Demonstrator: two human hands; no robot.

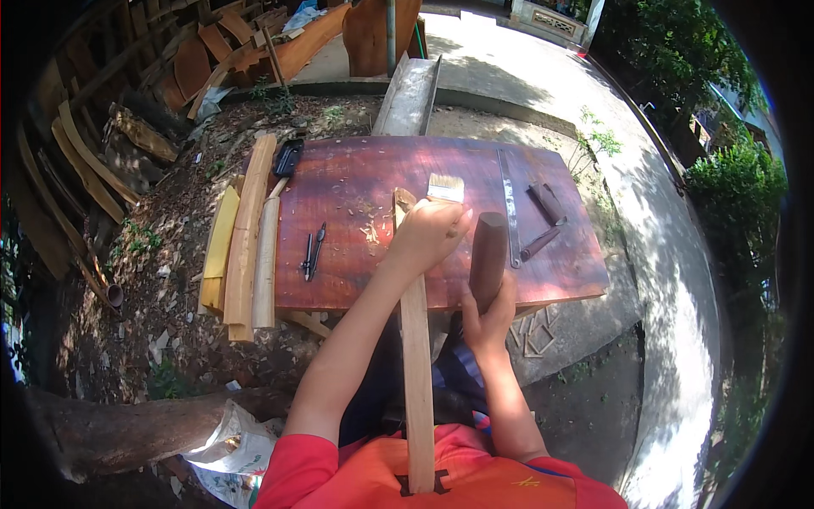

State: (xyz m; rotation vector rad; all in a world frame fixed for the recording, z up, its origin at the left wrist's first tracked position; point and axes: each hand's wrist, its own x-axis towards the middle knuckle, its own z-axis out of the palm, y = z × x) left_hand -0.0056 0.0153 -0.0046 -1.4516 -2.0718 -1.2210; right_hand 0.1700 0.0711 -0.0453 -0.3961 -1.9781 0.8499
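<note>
My left hand (431, 233) is closed in a fist over the far part of a long pale wooden strip (416, 356). What it grips is mostly hidden. The strip runs from against my chest up onto the reddish-brown wooden table (339, 280). Just beyond that fist shows a flat paintbrush (446, 187), bristles pointing away; its handle is out of sight. My right hand (492, 321) is wrapped round a thick dark brown wooden block (488, 259), held upright at the table's near edge. Wood shavings (370, 231) lie left of the strip.
On the table lie a compass (315, 252), a metal ruler (509, 208) and dark wooden pieces (547, 206). Boards (248, 242) and a black object (289, 159) line its left edge. A log (144, 428) lies lower left; planks (89, 174) lean beyond.
</note>
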